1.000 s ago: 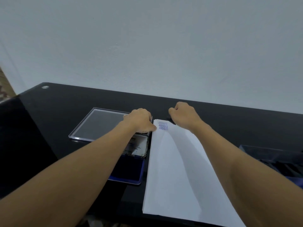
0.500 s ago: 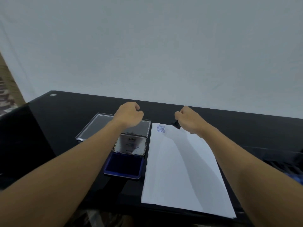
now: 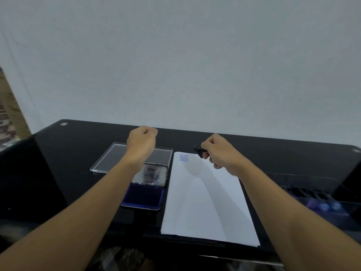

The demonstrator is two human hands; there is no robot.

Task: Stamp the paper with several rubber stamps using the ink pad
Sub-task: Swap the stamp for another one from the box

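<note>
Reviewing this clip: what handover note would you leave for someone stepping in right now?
Left hand: a fist, nothing seen in it, hovers over the clear tray.
Right hand: grips a black stamp above the top edge of the paper.
Ink pad lies open left of the paper.
Done: three blue AMENDED prints at its top-left corner.
Left: more stamps; most of the sheet is blank.

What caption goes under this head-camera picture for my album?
Right hand holds a black stamp by the far edge of the paper, beside the open ink pad.
</note>
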